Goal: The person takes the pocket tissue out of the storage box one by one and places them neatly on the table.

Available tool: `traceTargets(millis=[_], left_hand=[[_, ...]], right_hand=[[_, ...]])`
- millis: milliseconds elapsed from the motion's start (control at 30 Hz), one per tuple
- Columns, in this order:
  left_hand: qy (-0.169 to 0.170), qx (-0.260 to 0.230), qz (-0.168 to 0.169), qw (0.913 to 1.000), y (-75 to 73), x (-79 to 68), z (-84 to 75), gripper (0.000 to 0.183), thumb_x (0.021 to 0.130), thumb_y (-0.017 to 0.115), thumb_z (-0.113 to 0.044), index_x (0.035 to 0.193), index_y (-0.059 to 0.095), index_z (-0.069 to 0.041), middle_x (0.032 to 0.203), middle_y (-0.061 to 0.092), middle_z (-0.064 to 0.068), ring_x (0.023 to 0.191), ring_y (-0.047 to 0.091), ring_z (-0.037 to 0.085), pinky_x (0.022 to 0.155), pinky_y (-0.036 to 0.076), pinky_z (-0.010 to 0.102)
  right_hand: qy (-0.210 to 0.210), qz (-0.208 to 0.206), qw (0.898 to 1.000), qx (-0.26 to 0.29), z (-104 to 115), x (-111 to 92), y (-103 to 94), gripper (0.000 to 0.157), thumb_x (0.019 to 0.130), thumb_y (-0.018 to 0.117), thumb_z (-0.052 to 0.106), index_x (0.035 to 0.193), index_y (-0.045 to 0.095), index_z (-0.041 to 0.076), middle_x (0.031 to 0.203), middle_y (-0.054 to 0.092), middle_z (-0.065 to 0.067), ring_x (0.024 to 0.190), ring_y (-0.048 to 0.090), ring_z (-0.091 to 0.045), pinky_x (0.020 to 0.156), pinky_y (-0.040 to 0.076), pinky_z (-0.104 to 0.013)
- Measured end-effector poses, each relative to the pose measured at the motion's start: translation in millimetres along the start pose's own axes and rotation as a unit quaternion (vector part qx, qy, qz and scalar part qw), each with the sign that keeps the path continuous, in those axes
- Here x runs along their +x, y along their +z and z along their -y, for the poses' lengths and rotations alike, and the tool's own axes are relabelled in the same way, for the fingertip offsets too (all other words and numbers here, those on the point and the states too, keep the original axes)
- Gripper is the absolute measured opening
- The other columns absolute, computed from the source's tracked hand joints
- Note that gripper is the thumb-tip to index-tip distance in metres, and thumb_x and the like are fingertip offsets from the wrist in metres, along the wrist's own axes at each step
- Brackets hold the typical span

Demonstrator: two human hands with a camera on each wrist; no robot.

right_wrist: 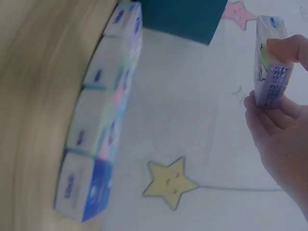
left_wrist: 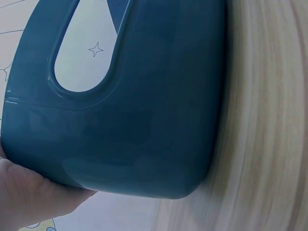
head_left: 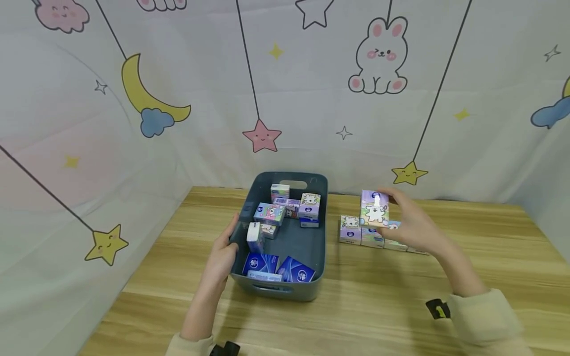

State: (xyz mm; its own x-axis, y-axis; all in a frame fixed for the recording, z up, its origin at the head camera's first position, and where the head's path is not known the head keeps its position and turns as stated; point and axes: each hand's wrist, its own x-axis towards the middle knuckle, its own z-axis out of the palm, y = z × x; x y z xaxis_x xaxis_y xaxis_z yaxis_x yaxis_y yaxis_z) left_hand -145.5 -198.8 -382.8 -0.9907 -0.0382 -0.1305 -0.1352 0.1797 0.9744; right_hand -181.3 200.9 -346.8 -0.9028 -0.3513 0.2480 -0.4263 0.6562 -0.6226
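Wood-grain tabletop (head_left: 356, 306) before pale cartoon-printed cloth (head_left: 307, 94), a small pack (head_left: 374, 207) held up on the right.
The cloth hangs along the far side and the left, creased, printed with a winking rabbit (head_left: 380, 62), a yellow moon (head_left: 129, 79) and strung stars; the table's far edge runs close to it. The left hand (head_left: 222, 259) grips the left side of a blue-grey basket (head_left: 305, 291), which holds loose packs at its near and far ends. The right hand (head_left: 411, 225) pinches the lifted pack above a row of packs (head_left: 350, 235) on the table, right of the basket.
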Motion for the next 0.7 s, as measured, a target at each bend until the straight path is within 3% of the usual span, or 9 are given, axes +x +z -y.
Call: traceTargets(millis=[167, 300, 367, 567, 700], left_hand=[[0.001, 0.006, -0.001, 1.0000, -0.1, -0.6, 0.2, 0.074, 0.088, 0.028, 0.007, 0.154, 0.019, -0.027, 0.163, 0.010, -0.004, 0.151, 0.002, 0.027, 0.120, 0.006, 0.055], [0.003, 0.007, -0.004, 1.0000, 0.1, -0.7, -0.2, 0.074, 0.088, 0.028, 0.007, 0.154, 0.020, -0.026, 0.163, 0.011, -0.004, 0.151, 0.002, 0.027, 0.120, 0.006, 0.055], [0.003, 0.007, -0.005, 1.0000, -0.1, -1.3, -0.6, 0.074, 0.088, 0.029, 0.007, 0.154, 0.020, -0.026, 0.163, 0.011, -0.004, 0.151, 0.002, 0.027, 0.120, 0.006, 0.055], [0.001, 0.006, -0.006, 1.0000, -0.2, -0.6, -0.2, 0.074, 0.088, 0.028, 0.007, 0.154, 0.020, -0.027, 0.163, 0.011, -0.004, 0.151, 0.002, 0.027, 0.120, 0.006, 0.056], [0.000, 0.004, -0.004, 1.0000, 0.3, 0.1, 1.0, 0.075, 0.088, 0.029, 0.007, 0.154, 0.020, -0.026, 0.163, 0.011, -0.003, 0.151, 0.003, 0.028, 0.120, 0.007, 0.055]], right_hand=[[0.017, -0.001, 1.000, 0.004, -21.4, -11.4, -8.9, 0.085, 0.076, 0.076, 0.005, 0.146, 0.029, 0.000, 0.138, 0.043, -0.027, 0.126, 0.043, -0.049, 0.096, 0.041, -0.062], [0.033, -0.004, 0.999, -0.009, -40.3, -21.0, -15.2, 0.085, 0.076, 0.078, 0.010, 0.145, 0.029, -0.001, 0.137, 0.043, -0.029, 0.124, 0.044, -0.051, 0.092, 0.047, -0.043], [0.043, -0.007, 0.999, -0.015, -49.5, -25.4, -17.5, 0.085, 0.075, 0.078, 0.010, 0.144, 0.030, -0.002, 0.137, 0.043, -0.029, 0.123, 0.045, -0.051, 0.091, 0.047, -0.039], [0.066, -0.016, 0.998, -0.009, -73.6, -39.9, -23.6, 0.082, 0.075, 0.077, 0.006, 0.142, 0.031, -0.006, 0.135, 0.042, -0.033, 0.121, 0.043, -0.055, 0.095, 0.037, -0.064], [0.090, -0.004, 0.996, 0.003, -88.7, -50.7, -30.1, 0.085, 0.075, 0.073, 0.003, 0.145, 0.026, -0.007, 0.137, 0.037, -0.037, 0.123, 0.038, -0.059, 0.095, 0.034, -0.068]])
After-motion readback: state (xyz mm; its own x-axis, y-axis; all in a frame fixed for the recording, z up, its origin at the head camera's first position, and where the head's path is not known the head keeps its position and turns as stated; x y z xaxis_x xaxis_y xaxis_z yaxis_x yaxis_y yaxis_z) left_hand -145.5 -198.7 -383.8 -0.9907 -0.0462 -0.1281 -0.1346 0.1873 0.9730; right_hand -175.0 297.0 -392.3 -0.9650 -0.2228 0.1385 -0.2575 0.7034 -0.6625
